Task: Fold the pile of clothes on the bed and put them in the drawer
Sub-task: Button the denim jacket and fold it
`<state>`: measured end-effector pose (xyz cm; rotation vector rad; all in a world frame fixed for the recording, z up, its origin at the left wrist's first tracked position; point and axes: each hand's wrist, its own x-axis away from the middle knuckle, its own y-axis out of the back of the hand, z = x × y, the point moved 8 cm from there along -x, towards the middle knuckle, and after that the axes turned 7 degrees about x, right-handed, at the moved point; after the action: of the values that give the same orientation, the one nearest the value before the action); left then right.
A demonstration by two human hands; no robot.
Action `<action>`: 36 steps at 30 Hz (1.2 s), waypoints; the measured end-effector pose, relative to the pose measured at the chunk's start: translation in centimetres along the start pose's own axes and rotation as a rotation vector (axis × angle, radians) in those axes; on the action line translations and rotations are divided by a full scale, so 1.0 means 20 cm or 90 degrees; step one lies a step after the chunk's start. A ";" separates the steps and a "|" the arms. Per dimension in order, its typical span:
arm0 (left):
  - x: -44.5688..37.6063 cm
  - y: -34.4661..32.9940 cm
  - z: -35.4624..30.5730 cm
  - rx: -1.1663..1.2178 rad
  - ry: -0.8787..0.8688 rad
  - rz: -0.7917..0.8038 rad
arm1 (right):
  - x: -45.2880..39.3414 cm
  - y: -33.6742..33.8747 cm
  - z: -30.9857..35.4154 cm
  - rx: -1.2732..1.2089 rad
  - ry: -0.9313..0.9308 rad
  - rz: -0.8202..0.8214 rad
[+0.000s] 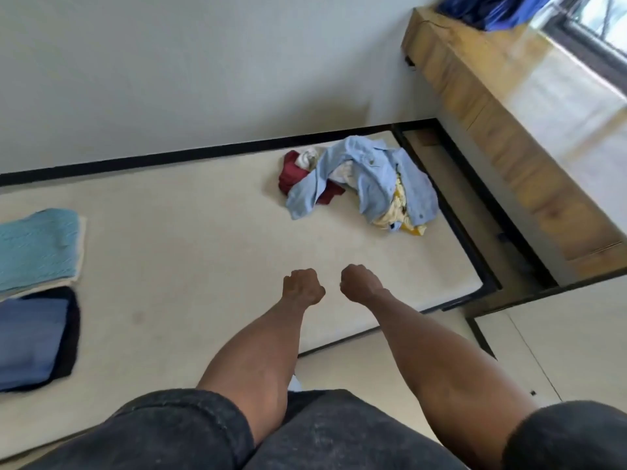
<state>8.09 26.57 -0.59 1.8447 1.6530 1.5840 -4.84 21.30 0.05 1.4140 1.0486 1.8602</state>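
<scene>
A loose pile of clothes (364,184) lies at the far right of the cream mattress (203,252): a light blue denim shirt on top, with dark red, white and yellow pieces under it. At the left edge lie two folded stacks, a teal knit one (37,249) and a blue and navy one (34,340). My left hand (303,286) and my right hand (359,283) are held out side by side above the mattress, both curled into fists and holding nothing. They are well short of the pile.
The bed's black frame (475,252) runs along the wall and the right end. A wooden unit (509,137) stands to the right by a window, with blue fabric (495,8) on top. Pale floor tiles (559,351) lie at the lower right.
</scene>
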 end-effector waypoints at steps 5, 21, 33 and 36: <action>-0.38 0.07 -0.33 -0.019 -0.011 0.031 | -0.35 0.28 -0.35 -0.031 -0.047 -0.026; -1.66 0.10 -1.35 0.121 0.121 0.000 | -1.80 0.64 -1.62 0.030 -0.016 0.165; -2.95 0.36 -1.84 0.151 -0.026 -0.277 | -3.12 1.16 -1.78 -0.113 -0.020 -0.167; -3.13 0.34 -1.82 0.240 -0.014 -0.337 | -3.36 1.09 -1.81 -0.226 -0.130 -0.116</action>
<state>-3.84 -43.66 -15.79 1.3711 2.3027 1.0833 -20.64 -53.58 -20.63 1.2242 0.6806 1.6342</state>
